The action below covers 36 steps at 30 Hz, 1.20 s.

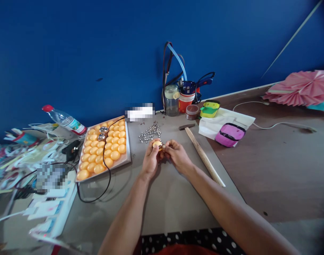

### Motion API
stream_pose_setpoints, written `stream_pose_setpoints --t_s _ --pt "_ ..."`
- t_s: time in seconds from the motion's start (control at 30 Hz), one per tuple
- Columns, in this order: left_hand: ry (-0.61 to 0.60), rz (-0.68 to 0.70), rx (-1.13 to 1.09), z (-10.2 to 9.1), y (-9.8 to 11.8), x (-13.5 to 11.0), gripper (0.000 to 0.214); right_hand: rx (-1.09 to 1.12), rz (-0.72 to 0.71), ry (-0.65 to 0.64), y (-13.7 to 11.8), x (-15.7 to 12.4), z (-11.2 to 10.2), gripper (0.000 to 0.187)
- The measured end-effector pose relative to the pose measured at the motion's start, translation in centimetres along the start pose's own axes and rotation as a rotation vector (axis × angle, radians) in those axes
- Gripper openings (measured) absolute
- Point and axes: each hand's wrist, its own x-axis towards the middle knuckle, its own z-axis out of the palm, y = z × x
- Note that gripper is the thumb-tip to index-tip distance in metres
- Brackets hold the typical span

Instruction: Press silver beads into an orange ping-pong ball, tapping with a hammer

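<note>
My left hand (150, 159) and my right hand (177, 154) meet above the middle of the grey table (167, 198), fingers pinched round one small orange dome piece (157, 143). Whether the right fingers also hold a tiny bead against it I cannot tell. Just beyond the hands lies a loose heap of small silver beads (150, 132). To the left stands a white tray (128, 147) filled with several rows of orange domes (104, 150); two of them are covered in silver beads (102, 132).
A wooden-handled hammer (201, 154) lies to the right of my hands. Behind are a jar (171, 100), a cup of tools (186, 96), a small tin (192, 112) and pouches (229, 134). A glue gun (71, 150), black cable (106, 177), water bottle (64, 120) and paper clutter are on the left.
</note>
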Motion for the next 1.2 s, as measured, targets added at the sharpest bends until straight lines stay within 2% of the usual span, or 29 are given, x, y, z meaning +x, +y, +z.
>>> stream_pose_setpoints --t_s 0.1,0.2,0.27,0.37,0.47,0.6,0.77,0.97,1.07,1.2 --pt "-0.062 -0.04 -0.115 0.1 0.6 0.2 0.039 -0.071 -0.056 0.046 -0.2 0.5 -0.7 0.022" --pt "-0.077 -0.091 -0.189 0.0 1.0 0.3 0.041 -0.438 -0.197 0.178 -0.1 1.0 -1.6 0.01" --pt "-0.08 -0.11 -0.227 -0.1 1.2 0.3 0.042 -0.731 -0.32 0.203 0.2 1.1 -1.9 0.012" --pt "-0.077 -0.091 -0.281 -0.1 1.5 0.2 0.043 -1.06 -0.432 0.133 0.8 1.0 -2.0 0.025" --pt "-0.089 -0.074 -0.31 -0.1 1.7 0.1 0.039 -1.309 -0.441 0.066 1.0 0.6 -1.6 0.031" --pt "-0.086 -0.066 -0.301 -0.2 1.8 0.2 0.032 -1.527 -0.425 0.052 0.7 0.4 -1.2 0.031" --pt "-0.084 -0.069 -0.285 -0.3 1.7 0.3 0.026 -1.625 -0.38 0.031 0.5 0.6 -1.2 0.025" --pt "-0.067 -0.065 -0.244 -0.2 1.7 0.2 0.029 -1.587 -0.414 0.044 0.8 0.9 -1.3 0.021" --pt "-0.043 -0.068 -0.253 -0.3 1.7 0.4 0.032 -1.491 -0.447 0.086 1.1 1.2 -1.6 0.02" --pt "-0.023 -0.089 -0.306 -0.3 2.0 0.5 0.035 -1.248 -0.47 0.17 1.2 1.3 -2.2 0.017"
